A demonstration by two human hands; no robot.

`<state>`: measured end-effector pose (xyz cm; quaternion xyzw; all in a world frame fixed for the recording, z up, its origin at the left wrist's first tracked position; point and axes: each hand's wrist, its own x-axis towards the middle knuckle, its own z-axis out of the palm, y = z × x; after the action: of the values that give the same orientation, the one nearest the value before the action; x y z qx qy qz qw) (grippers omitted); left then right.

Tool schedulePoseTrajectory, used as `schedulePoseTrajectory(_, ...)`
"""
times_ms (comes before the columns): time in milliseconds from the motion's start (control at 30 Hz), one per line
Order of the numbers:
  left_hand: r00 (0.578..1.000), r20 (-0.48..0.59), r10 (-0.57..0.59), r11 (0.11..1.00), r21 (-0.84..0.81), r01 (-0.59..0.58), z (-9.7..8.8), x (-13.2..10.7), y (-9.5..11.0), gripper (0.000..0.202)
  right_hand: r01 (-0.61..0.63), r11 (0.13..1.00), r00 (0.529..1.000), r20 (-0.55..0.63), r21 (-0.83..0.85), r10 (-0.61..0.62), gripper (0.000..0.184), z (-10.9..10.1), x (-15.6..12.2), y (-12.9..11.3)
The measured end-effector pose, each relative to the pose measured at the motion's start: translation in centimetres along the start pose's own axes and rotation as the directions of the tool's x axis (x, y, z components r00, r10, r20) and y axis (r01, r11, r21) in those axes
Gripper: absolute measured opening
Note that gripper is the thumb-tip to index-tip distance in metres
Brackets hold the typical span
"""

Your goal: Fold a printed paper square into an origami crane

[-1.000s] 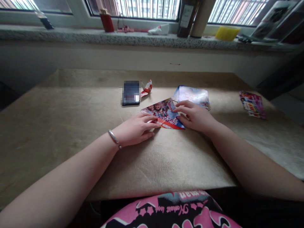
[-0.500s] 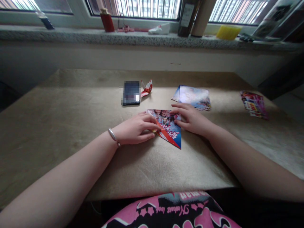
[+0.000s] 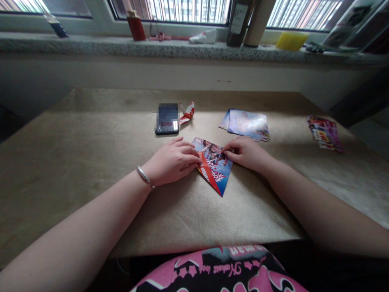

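A glossy printed sheet of paper (image 3: 215,166), folded to a triangular shape, lies on the table with one point toward me. It is blue with a red diagonal band and white lettering. My left hand (image 3: 174,161) has its fingertips closed on the sheet's left edge; part of the thumb's contact is hidden. At the upper right edge, my right hand (image 3: 245,153) pinches the sheet between thumb and curled fingers. A silver bracelet (image 3: 143,174) circles my left wrist.
Beyond my hands lie a phone (image 3: 167,118), a small folded red-and-white paper piece (image 3: 188,113) and several glossy blue sheets (image 3: 249,123). More colourful printed pieces (image 3: 325,133) are at the right. Bottles and a yellow block (image 3: 292,41) stand on the windowsill (image 3: 100,48).
The folded sheet has turned slightly, its near point shifting left. My right fingers have curled from lying spread to pinching its edge. My left fingers have slid back toward its left edge.
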<state>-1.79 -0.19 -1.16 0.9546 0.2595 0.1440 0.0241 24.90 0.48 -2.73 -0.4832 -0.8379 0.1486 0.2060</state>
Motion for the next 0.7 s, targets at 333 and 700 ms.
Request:
schedulePoseTrajectory(333,0.996,-0.029,0.09,0.996,0.019,-0.089,-0.24,0.21,0.41,0.025,-0.246,0.928,0.943,-0.153,0.28,0.296,0.024,0.36,0.11,0.01)
schedulePoseTrajectory(700,0.998,-0.001,0.059,0.995,0.075,-0.059,-0.22,0.17,0.73,0.024,-0.13,0.979,0.987,-0.077,0.158,0.144,0.048,0.66,0.04,-0.76)
